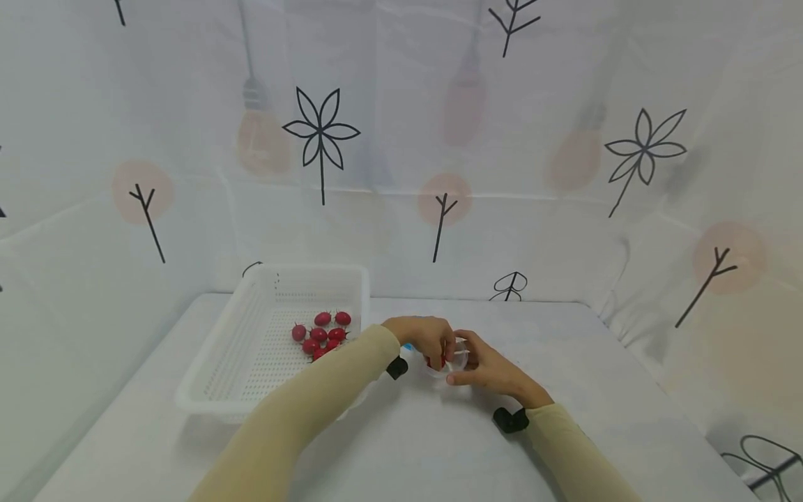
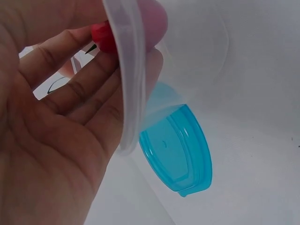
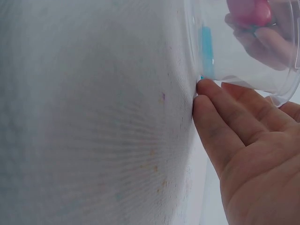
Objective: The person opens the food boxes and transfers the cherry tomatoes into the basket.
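My left hand [image 1: 429,338] reaches down into a small clear plastic container [image 3: 225,61], pinching a red cherry tomato [image 2: 103,38] with a green stem. Part of the tomato shows pinkish through the container wall in the left wrist view. On the other side, my right hand [image 1: 495,369] holds the container, thumb at the near side and fingers round the far side. A translucent blue lid [image 2: 176,154] lies on the white table just beyond the container, mostly hidden by the left hand in the head view.
A white perforated basket [image 1: 216,335] stands on the left of the table [image 1: 401,446], with several cherry tomatoes [image 1: 318,335] in its right part. My left forearm passes over the basket's near right corner. A white patterned curtain [image 1: 389,230] hangs behind the table.
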The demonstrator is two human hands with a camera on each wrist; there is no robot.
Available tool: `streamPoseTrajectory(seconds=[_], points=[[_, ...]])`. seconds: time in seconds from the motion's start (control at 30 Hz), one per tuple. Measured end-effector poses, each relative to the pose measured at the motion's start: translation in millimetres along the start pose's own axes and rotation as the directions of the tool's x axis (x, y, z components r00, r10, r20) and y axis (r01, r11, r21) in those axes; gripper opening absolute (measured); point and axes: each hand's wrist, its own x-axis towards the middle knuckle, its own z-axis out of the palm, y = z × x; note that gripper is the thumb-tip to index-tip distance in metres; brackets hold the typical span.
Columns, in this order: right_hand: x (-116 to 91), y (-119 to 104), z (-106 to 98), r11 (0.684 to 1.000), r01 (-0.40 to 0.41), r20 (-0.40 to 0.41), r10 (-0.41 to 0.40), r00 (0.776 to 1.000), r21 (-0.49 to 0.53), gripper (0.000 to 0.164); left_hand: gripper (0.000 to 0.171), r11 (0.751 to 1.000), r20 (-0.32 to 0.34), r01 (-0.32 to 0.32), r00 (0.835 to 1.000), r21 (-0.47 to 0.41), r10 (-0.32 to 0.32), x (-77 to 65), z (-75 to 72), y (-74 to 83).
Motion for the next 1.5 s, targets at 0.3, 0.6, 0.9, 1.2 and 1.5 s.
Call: streamPoseTrajectory(seconds=[0.3, 0.6, 0.9, 1.2, 1.5], points=[[1, 0, -1, 1.000, 0.011, 0.013, -0.011, 1.000, 0.019, 0.089, 0.022, 0.999, -0.006, -0.031, 1.000, -0.038, 0.031, -2.0, -4.4, -0.4], [3, 5, 0, 1.000, -0.004, 0.020, 0.003, 1.000, 0.023, 0.088, 0.015, 0.991, -0.043, -0.111, 0.993, -0.080, 0.108, -12.7, -15.2, 2.9], [2, 3, 1, 1.000, -0.005, 0.018, 0.005, 1.000, 0.027, 0.088, 0.013, 0.990, -0.080, -0.140, 0.987, -0.023, 0.138, -32.4, -25.4, 10.3], [1, 4, 1, 0.999, 0.038, 0.033, -0.039, 0.999, 0.037, 0.091, 0.015, 0.981, -0.137, -0.187, 0.972, 0.050, 0.193, -65.3, -36.9, 11.5], [1, 2, 2, 0.999, 0.026, 0.019, -0.026, 0.999, 0.023, 0.092, 0.016, 0.984, -0.196, -0.175, 0.965, 0.016, 0.175, -106.2, -43.6, -4.7]])
